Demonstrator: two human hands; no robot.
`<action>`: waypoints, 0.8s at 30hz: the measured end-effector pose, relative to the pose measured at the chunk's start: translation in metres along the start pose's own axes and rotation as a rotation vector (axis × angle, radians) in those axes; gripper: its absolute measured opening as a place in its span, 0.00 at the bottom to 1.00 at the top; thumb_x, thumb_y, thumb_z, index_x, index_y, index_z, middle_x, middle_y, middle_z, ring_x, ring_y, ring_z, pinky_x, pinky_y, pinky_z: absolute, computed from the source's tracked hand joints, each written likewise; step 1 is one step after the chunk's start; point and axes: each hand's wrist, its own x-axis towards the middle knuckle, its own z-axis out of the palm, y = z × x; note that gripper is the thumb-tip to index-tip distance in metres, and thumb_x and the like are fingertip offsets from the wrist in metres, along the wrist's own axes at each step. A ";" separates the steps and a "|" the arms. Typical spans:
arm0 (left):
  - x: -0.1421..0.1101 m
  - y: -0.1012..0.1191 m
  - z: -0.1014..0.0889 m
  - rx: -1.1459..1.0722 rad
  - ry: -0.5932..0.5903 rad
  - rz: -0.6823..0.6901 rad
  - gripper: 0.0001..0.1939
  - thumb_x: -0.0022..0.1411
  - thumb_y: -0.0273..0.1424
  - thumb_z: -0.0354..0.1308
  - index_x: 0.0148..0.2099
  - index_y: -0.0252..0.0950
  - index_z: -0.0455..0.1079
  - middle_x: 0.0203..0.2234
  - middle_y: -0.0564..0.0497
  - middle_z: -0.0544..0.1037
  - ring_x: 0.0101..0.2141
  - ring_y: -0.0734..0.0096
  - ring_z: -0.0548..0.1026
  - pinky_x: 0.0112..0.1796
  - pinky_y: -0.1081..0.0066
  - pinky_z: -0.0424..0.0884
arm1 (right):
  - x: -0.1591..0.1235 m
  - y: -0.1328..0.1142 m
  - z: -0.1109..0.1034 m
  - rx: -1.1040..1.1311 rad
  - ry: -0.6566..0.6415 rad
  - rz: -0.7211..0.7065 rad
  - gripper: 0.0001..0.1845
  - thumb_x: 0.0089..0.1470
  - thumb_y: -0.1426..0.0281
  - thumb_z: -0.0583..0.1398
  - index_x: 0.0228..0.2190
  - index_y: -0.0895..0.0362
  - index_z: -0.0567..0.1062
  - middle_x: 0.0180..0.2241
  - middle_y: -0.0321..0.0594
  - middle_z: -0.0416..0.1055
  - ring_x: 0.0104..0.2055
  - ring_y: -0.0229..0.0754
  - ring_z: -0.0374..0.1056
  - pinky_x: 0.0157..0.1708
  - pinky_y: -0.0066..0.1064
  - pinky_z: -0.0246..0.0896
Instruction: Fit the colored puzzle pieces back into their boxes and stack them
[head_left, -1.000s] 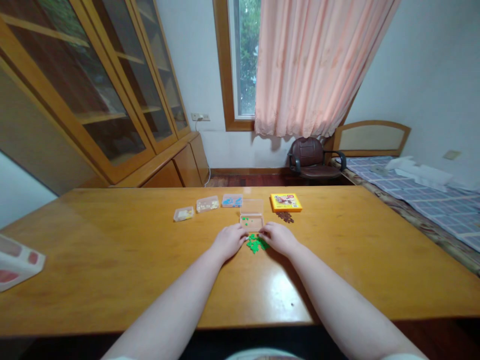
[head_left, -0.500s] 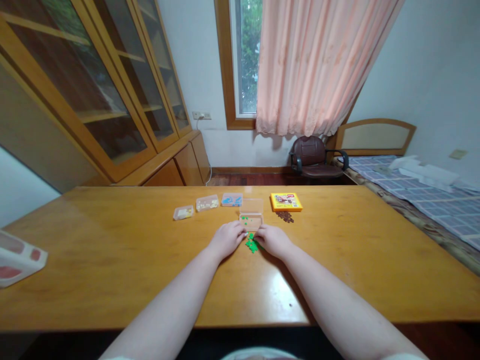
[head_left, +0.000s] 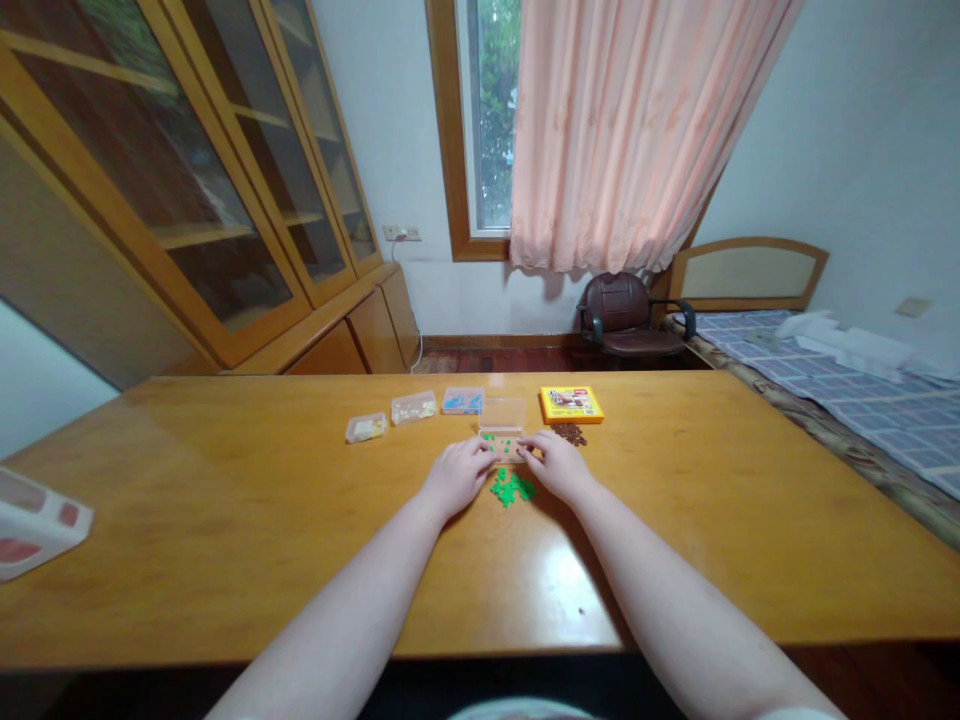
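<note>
A small pile of green pieces (head_left: 512,489) lies on the wooden table (head_left: 225,520) between my two hands. Just beyond it stands an open clear plastic box (head_left: 502,417) with a few green pieces inside. My left hand (head_left: 456,477) rests on the table left of the pile, its fingers curled, with the fingertips at the box's near edge. My right hand (head_left: 556,465) is right of the pile, its fingers pinched together at the same edge. What the fingertips hold is too small to make out.
Three small clear boxes (head_left: 414,407) stand in a row to the left of the open one. A yellow box (head_left: 571,404) and some loose brown pieces (head_left: 570,434) lie to the right. A white and red object (head_left: 34,520) sits at the table's left edge. A chair (head_left: 626,315) and a bed (head_left: 862,400) are beyond the table.
Both hands have moved forward from the green pile to the near edge of the open box. More green pieces show inside the box.
</note>
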 end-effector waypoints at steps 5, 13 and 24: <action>-0.003 0.001 0.000 -0.010 -0.102 0.055 0.13 0.64 0.34 0.50 0.47 0.48 0.73 0.39 0.50 0.71 0.37 0.70 0.70 0.41 0.70 0.67 | -0.005 0.004 -0.010 -0.016 -0.201 -0.081 0.10 0.55 0.66 0.58 0.36 0.53 0.79 0.34 0.39 0.73 0.35 0.39 0.68 0.37 0.28 0.60; -0.006 -0.007 0.000 0.007 -0.104 0.027 0.11 0.62 0.31 0.53 0.43 0.44 0.74 0.39 0.50 0.72 0.37 0.69 0.71 0.41 0.70 0.67 | -0.006 0.003 -0.002 -0.065 -0.303 -0.167 0.12 0.56 0.69 0.57 0.40 0.51 0.79 0.41 0.40 0.73 0.39 0.41 0.69 0.39 0.28 0.60; -0.004 -0.008 -0.001 -0.007 -0.136 0.017 0.07 0.61 0.34 0.56 0.36 0.38 0.73 0.34 0.48 0.72 0.36 0.69 0.71 0.39 0.71 0.66 | -0.004 -0.007 -0.003 -0.238 -0.288 -0.143 0.11 0.54 0.71 0.56 0.33 0.54 0.79 0.37 0.41 0.74 0.37 0.42 0.70 0.37 0.27 0.60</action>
